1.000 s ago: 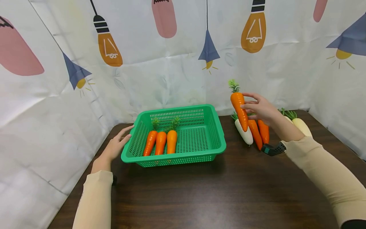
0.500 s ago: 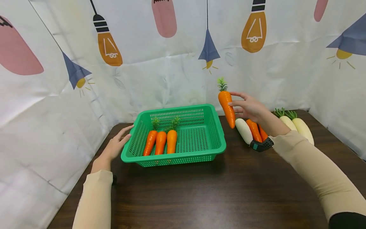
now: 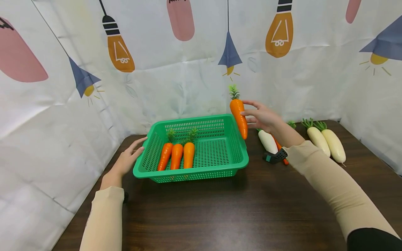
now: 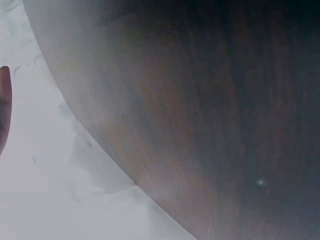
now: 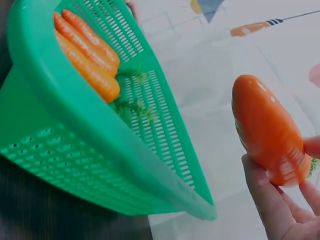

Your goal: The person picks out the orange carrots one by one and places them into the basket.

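An orange carrot with a green leafy top (image 3: 239,116) is pinched between the thumb and fingers of my right hand (image 3: 262,116). It hangs tip down and overlaps the right rim of the green basket (image 3: 201,173) in the head view. The right wrist view shows the carrot (image 5: 267,127) apart from the basket wall. Inside the basket, three carrots (image 3: 176,156) lie side by side in the left half, tops toward the back. My left hand (image 3: 127,158) rests at the basket's left rim with relaxed fingers. In the left wrist view only a finger (image 4: 4,107) shows at the edge.
Right of the basket lie a white radish (image 3: 268,142) and a carrot (image 3: 285,161), partly hidden behind my right wrist. Two more white radishes (image 3: 326,141) lie farther right on the dark wooden table (image 3: 201,216). A printed white cloth (image 3: 157,87) hangs behind the table.
My right hand has carried the carrot leftward, from above the radish and carrots on the right to the basket's right rim. My left hand and the basket have stayed in place.
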`<action>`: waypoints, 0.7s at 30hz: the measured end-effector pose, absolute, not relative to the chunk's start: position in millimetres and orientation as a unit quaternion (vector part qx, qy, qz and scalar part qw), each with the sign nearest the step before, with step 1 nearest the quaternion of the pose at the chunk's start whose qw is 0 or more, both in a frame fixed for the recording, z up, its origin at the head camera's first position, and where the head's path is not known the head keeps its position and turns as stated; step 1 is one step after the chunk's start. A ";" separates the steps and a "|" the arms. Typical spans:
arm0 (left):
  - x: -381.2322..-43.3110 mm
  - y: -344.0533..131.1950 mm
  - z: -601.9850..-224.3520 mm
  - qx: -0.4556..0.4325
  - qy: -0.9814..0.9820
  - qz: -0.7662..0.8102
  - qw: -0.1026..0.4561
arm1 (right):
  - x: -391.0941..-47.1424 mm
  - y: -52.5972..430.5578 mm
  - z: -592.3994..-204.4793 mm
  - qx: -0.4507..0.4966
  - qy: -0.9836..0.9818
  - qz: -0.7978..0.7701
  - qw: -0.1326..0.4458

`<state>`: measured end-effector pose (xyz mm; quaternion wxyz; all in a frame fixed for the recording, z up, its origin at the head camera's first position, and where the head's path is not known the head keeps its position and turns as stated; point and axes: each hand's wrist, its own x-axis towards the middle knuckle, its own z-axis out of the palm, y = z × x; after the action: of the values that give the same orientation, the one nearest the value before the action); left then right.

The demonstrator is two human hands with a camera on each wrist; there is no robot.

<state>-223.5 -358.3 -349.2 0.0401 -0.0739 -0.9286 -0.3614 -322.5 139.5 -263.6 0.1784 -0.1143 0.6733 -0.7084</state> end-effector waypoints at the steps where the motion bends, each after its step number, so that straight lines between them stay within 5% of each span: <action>1: -223.3 -358.3 -349.1 -0.074 -0.929 -0.361 0.040 | -323.4 137.3 -263.8 -0.115 0.672 -0.709 0.179; 21: -222.1 -357.5 -347.9 -0.073 -0.929 -0.362 0.043 | -337.2 95.8 -272.8 -0.102 0.665 -0.718 0.179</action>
<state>-222.1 -357.5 -347.9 0.0427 -0.0729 -0.9285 -0.3615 -337.2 95.8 -272.8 0.1791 -0.1019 0.6652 -0.7177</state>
